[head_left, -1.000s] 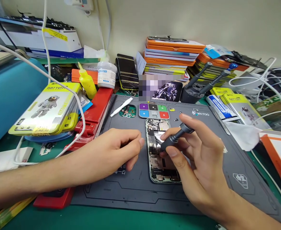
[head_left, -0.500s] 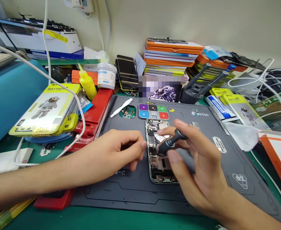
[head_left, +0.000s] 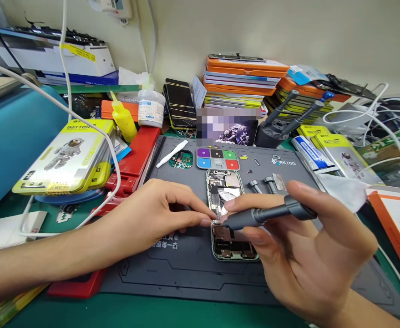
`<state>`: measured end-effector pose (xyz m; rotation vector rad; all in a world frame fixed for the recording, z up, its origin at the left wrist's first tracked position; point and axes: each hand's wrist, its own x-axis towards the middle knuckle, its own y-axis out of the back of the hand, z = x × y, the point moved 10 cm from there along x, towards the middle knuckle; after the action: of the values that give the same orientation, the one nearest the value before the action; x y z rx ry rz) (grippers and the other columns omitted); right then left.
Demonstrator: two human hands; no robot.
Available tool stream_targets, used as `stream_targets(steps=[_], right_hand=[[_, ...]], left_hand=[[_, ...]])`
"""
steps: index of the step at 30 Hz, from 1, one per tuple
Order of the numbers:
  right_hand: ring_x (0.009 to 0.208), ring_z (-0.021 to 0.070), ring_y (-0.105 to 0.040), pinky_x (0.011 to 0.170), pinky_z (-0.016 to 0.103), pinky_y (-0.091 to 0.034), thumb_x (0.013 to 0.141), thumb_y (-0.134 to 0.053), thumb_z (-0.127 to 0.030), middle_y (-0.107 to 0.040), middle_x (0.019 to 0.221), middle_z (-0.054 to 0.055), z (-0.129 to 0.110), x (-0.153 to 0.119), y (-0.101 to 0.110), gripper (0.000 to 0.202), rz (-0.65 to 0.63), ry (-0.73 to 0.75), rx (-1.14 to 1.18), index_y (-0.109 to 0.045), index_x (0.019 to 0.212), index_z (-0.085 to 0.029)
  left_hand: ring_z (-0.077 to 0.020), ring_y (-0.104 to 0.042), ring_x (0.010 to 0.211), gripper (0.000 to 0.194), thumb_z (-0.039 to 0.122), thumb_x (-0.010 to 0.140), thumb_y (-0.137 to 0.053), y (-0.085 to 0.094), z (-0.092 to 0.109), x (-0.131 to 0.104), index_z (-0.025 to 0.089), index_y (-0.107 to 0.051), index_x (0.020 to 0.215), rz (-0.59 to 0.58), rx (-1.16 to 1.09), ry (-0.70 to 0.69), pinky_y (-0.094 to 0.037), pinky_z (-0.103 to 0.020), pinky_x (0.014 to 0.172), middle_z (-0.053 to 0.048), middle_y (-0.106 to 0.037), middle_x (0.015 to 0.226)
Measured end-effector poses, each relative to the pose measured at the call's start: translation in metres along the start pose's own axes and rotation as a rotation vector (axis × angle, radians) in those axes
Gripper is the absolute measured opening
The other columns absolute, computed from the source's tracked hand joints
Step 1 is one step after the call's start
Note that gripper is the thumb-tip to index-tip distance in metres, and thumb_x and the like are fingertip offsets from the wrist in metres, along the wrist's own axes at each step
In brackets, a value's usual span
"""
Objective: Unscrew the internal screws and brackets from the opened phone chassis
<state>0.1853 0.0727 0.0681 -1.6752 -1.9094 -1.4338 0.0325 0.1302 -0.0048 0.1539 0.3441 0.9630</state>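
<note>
An opened smartphone [head_left: 216, 193] lies on the dark grey work mat [head_left: 182, 273], its inner boards and metal plates exposed. My right hand [head_left: 317, 246] grips a dark grey screwdriver [head_left: 242, 220], held almost level across the phone with the tip pointing left. The thumb and fingers of my left hand [head_left: 172, 207] are pinched together at the phone's left edge, close to the screwdriver's tip. Whatever lies between those fingertips is too small to make out. My right hand hides part of the phone's right side.
Behind the phone sits a coloured screw tray [head_left: 217, 159], with a white spudger [head_left: 172, 153] left of it. Two more screwdrivers [head_left: 270, 184] lie to the right. A driver holder [head_left: 271, 134], stacked boxes [head_left: 244, 82] and battery packs [head_left: 63, 157] surround the mat; a white cable [head_left: 116, 164] loops at left.
My right hand has moved right and tipped the screwdriver from steep to nearly level. My left hand has stretched its curled fingers into a pinch beside the tip.
</note>
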Motion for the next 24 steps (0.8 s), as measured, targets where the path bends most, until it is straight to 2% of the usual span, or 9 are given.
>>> stream_targets(steps=[4, 6, 10, 12, 14, 16, 18, 20, 24], right_hand=[[0.090, 0.0227, -0.080, 0.082, 0.038, -0.073, 0.099, -0.064, -0.010, -0.072, 0.111, 0.011, -0.001, -0.007, 0.001, 0.074, -0.021, 0.023, -0.119, -0.033, 0.164, -0.024], [0.088, 0.0238, -0.080, 0.081, 0.040, -0.074, 0.099, -0.064, -0.012, -0.073, 0.115, 0.012, 0.000, -0.007, 0.003, 0.072, -0.019, 0.007, -0.127, -0.034, 0.163, -0.025], [0.086, 0.0237, -0.081, 0.082, 0.042, -0.074, 0.098, -0.059, -0.004, -0.068, 0.126, 0.013, -0.002, 0.003, 0.004, 0.044, -0.048, -0.037, -0.140, -0.065, 0.136, -0.026], [0.091, 0.0246, -0.081, 0.086, 0.043, -0.074, 0.098, -0.053, 0.000, -0.064, 0.129, 0.012, 0.000, 0.007, 0.004, 0.044, -0.030, -0.071, -0.078, -0.069, 0.129, -0.028], [0.097, 0.0249, -0.080, 0.084, 0.043, -0.074, 0.098, -0.052, 0.000, -0.055, 0.141, 0.012, 0.004, 0.007, 0.014, 0.049, 0.113, -0.086, 0.070, -0.065, 0.135, -0.029], [0.100, 0.0238, -0.078, 0.083, 0.042, -0.074, 0.096, -0.058, 0.000, -0.051, 0.144, 0.012, 0.012, 0.005, 0.012, 0.062, 0.149, -0.115, 0.169, -0.054, 0.148, -0.033], [0.098, 0.0211, -0.076, 0.079, 0.039, -0.073, 0.093, -0.063, 0.001, -0.055, 0.141, 0.012, 0.020, 0.002, 0.002, 0.074, 0.092, -0.161, 0.187, -0.044, 0.155, -0.035], [0.095, 0.0195, -0.075, 0.072, 0.035, -0.072, 0.093, -0.062, 0.002, -0.061, 0.136, 0.012, 0.025, -0.002, -0.004, 0.076, 0.038, -0.180, 0.181, -0.042, 0.157, -0.033], [0.102, 0.0242, -0.077, 0.070, 0.036, -0.071, 0.092, -0.061, 0.005, -0.069, 0.130, 0.013, 0.023, -0.006, -0.009, 0.077, -0.045, -0.125, 0.158, -0.043, 0.158, -0.029]], left_hand=[[-0.0105, -0.070, 0.084, 0.009, 0.029, 0.094, -0.076, -0.004, 0.002, 0.000, 0.028, -0.085, 0.092, -0.034, 0.009, -0.030, -0.050, -0.017, 0.074, 0.008, -0.080, 0.090], [-0.0107, -0.070, 0.083, 0.008, 0.030, 0.095, -0.075, -0.006, 0.002, 0.000, 0.027, -0.082, 0.092, -0.046, 0.030, -0.026, -0.050, -0.017, 0.074, 0.009, -0.080, 0.090], [-0.0109, -0.070, 0.083, 0.011, 0.033, 0.098, -0.071, -0.008, 0.000, -0.001, 0.027, -0.079, 0.095, -0.076, 0.075, -0.003, -0.050, -0.018, 0.072, 0.009, -0.080, 0.091], [-0.0105, -0.068, 0.080, 0.013, 0.036, 0.099, -0.070, -0.008, -0.001, -0.002, 0.027, -0.078, 0.095, -0.077, 0.087, 0.008, -0.048, -0.019, 0.068, 0.009, -0.078, 0.088], [-0.0106, -0.066, 0.076, 0.015, 0.040, 0.099, -0.070, -0.007, -0.002, -0.002, 0.027, -0.077, 0.095, -0.070, 0.083, 0.026, -0.048, -0.020, 0.066, 0.008, -0.076, 0.085], [-0.0108, -0.065, 0.075, 0.017, 0.040, 0.100, -0.068, -0.008, -0.003, -0.002, 0.026, -0.077, 0.096, -0.068, 0.054, 0.037, -0.048, -0.020, 0.066, 0.007, -0.076, 0.085], [-0.0107, -0.065, 0.074, 0.019, 0.039, 0.102, -0.066, -0.008, -0.003, -0.002, 0.025, -0.077, 0.096, -0.070, 0.020, 0.043, -0.050, -0.020, 0.066, 0.006, -0.075, 0.084], [-0.0106, -0.065, 0.073, 0.022, 0.039, 0.103, -0.063, -0.009, -0.003, -0.002, 0.023, -0.076, 0.096, -0.070, 0.003, 0.051, -0.050, -0.020, 0.066, 0.005, -0.075, 0.085], [-0.0106, -0.064, 0.072, 0.030, 0.041, 0.107, -0.054, -0.008, 0.000, -0.001, 0.021, -0.073, 0.095, -0.053, 0.030, 0.037, -0.051, -0.020, 0.066, 0.004, -0.075, 0.086]])
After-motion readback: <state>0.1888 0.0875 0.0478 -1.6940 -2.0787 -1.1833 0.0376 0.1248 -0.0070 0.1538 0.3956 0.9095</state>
